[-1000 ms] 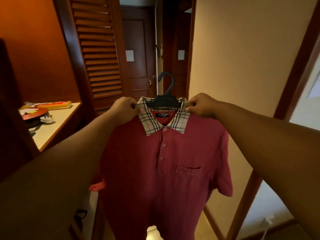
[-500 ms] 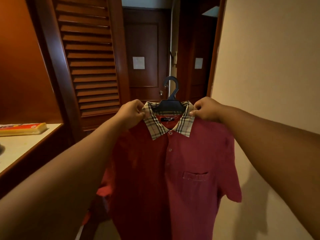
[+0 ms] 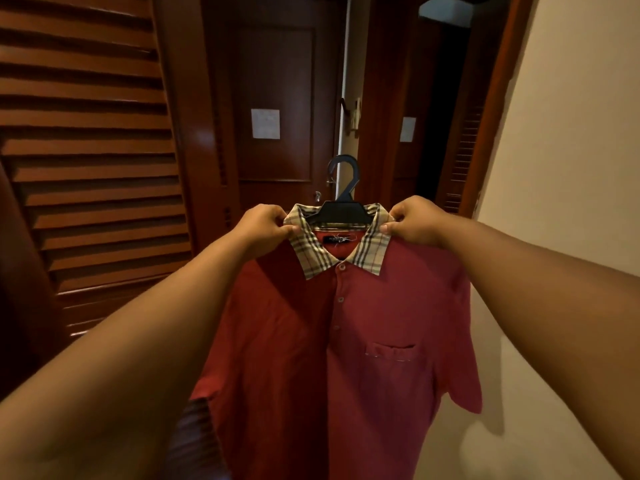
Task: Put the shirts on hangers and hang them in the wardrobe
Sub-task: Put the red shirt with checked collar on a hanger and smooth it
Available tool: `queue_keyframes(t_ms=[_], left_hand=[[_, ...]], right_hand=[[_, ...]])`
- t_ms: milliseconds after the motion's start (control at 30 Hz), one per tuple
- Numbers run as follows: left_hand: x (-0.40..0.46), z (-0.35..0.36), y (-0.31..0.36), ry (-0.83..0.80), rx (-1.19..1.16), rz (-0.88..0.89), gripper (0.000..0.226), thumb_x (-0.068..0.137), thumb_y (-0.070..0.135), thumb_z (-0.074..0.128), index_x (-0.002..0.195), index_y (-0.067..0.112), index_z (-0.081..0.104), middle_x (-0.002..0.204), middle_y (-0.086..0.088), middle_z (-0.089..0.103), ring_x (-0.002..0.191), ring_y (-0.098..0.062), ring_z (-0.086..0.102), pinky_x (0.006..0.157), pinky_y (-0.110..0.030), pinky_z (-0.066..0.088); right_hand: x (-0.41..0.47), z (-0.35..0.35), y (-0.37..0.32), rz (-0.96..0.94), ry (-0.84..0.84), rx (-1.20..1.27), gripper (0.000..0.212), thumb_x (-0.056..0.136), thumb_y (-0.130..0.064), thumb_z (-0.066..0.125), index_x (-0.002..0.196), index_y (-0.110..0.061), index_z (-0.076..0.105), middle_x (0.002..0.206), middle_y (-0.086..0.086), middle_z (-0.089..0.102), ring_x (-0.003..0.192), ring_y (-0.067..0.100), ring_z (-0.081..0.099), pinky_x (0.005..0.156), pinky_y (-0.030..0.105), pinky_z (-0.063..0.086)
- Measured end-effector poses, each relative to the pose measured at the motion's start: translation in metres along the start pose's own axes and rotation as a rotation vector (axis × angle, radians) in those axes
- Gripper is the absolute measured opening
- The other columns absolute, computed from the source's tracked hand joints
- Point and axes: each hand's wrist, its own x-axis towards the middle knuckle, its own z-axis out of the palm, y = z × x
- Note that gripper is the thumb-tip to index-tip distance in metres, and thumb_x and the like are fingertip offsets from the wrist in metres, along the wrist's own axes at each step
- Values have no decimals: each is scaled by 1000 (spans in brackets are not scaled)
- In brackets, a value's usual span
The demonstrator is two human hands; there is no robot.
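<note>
open corridor ahead between louvered door (image 3: 90,161) at left and wall (image 3: 571,150) at right; closed door (image 3: 277,98) blocks the end.

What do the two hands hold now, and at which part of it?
Both hold the red polo shirt on its black hanger: the left hand and right hand each pinch one side of the plaid collar.

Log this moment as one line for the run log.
stage: carrying | red polo shirt on black hanger | left hand pinches collar | right hand pinches collar | not yet hung
</note>
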Motion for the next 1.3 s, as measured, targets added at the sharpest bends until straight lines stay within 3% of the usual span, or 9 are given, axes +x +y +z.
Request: queue_keyframes(t_ms=[233, 467, 600, 700, 900, 1067, 1300], left_hand=[[129, 33, -37, -19, 10, -6, 25, 90, 32, 64, 98, 10, 68, 92, -7, 65, 85, -21, 58, 68, -31, 42], [255, 64, -75, 0, 63, -52, 23, 91, 35, 62, 92, 12, 66, 73, 4, 57, 64, -6, 49, 52, -22, 35], [332, 69, -98, 28, 89, -129, 25, 92, 36, 60, 89, 12, 65, 71, 3, 59, 63, -7, 51, 52, -23, 36], [385, 68, -118, 92, 134, -187, 26, 92, 37, 60, 88, 12, 64, 74, 1, 60, 65, -8, 51, 53, -24, 36], [455, 55, -176, 188, 161, -312, 31, 90, 37, 62, 91, 6, 66, 84, -10, 68, 81, -24, 63, 64, -32, 43], [491, 25, -236, 286, 264, -398, 33, 90, 38, 62, 90, 5, 66, 84, -9, 64, 82, -25, 59, 64, -30, 38], [513, -34, -299, 434, 388, -496, 31, 90, 39, 61, 91, 9, 66, 88, -9, 66, 85, -26, 60, 70, -35, 44]], right_hand=[[134, 16, 34, 16, 0, -42, 13, 91, -29, 64, 90, -17, 67, 88, 4, 63, 88, 19, 58, 75, 34, 47], [291, 35, 71, -56, -13, -53, 18, 89, -31, 66, 86, -13, 69, 86, 6, 64, 84, 20, 58, 70, 30, 44], [392, 41, 78, -143, -52, -62, 20, 89, -30, 67, 75, -15, 63, 75, 3, 58, 78, 18, 54, 67, 26, 37], [466, 48, 75, -201, -58, -54, 18, 89, -28, 66, 81, -13, 66, 80, 6, 60, 79, 18, 54, 67, 25, 37], [591, 79, 44, -327, -117, 5, 25, 87, -26, 69, 64, -22, 59, 67, 0, 56, 66, 14, 51, 54, 25, 38], [673, 114, -10, -465, -144, 47, 30, 89, -26, 67, 61, -22, 55, 63, -3, 51, 59, 8, 45, 51, 25, 33], [759, 158, -101, -644, -174, 110, 21, 88, -30, 67, 77, -13, 67, 69, 1, 57, 65, 12, 49, 53, 25, 36]])
